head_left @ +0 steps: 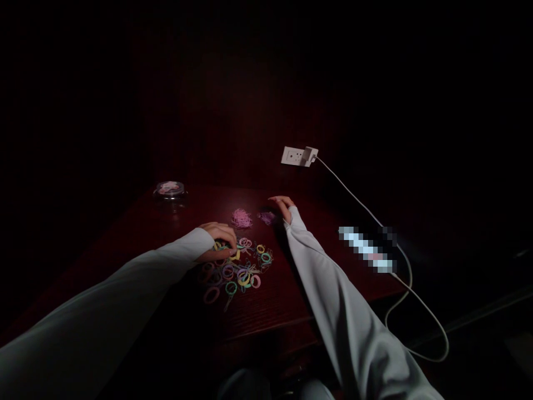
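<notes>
My left hand (220, 238) is over the upper left of a spread of coloured hair ties (228, 271). Its fingers curl down and the thumb tip comes close to them; what is between them, if anything, I cannot make out. A yellow hair tie (237, 255) lies right by the fingertips. Farther back, my right hand (283, 204) is stretched leftward with its fingers apart, above a small purple heap of thin bands (266, 218). Between the hands and slightly beyond them sits a pink heap of thin bands (241, 219).
A round clear container (170, 190) with a pinkish lid stands at the back left of the dark red table (266, 311). A charger in the wall socket (296, 156) feeds a white cable (350, 191). It runs past a blurred-out bright device (366, 249) on the right.
</notes>
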`<state>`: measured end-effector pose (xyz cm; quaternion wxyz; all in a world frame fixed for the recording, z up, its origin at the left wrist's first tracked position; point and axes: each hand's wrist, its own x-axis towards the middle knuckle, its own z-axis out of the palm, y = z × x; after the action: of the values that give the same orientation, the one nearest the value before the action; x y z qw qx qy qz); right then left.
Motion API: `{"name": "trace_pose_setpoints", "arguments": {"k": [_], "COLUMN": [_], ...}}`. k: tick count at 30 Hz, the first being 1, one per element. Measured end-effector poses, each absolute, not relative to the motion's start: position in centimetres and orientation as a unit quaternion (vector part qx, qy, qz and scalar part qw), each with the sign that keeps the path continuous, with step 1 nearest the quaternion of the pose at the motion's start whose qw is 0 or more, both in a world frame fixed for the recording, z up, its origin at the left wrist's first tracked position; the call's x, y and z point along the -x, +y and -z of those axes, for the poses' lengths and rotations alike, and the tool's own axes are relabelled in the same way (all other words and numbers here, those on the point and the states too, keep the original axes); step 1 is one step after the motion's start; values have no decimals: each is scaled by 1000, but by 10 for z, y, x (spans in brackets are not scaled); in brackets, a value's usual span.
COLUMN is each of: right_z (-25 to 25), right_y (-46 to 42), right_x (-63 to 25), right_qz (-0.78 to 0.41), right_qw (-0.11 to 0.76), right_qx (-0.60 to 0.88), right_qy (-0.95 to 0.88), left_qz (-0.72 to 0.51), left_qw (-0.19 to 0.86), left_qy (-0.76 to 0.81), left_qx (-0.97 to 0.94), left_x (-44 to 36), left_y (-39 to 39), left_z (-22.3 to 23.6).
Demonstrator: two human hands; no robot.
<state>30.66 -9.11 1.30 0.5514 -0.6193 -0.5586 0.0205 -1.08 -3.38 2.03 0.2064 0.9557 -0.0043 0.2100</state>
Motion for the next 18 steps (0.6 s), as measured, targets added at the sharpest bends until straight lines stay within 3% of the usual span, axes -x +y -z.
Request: {"name": "trace_pose_setpoints", "arguments": {"k": [3, 5, 9, 12, 18], "right_z": [-33, -41, -41, -36, -42], "right_y": [-107, -118, -132, -133, -141], "right_x": [-298, -285, -243, -218, -222], "right_qz": [-82, -143, -332, -395, -384], "right_qw": [640, 634, 455, 347, 295], "right_qx": [580, 572, 546, 505, 503], "right_qy": [-498, -500, -621, -685, -716], "left_qz": [-218, -226, -236, -235, -244], "left_qw": [207, 209, 211, 207, 222], "left_qy": [-13, -15, -18, -12, -13], "left_qx": [-954, -951, -948, -950, -944], "left_x": [10, 9, 8, 9, 8], "left_y": [-34, -34, -34, -32, -29], "left_z": [-20, -20, -20, -20, -17]}}
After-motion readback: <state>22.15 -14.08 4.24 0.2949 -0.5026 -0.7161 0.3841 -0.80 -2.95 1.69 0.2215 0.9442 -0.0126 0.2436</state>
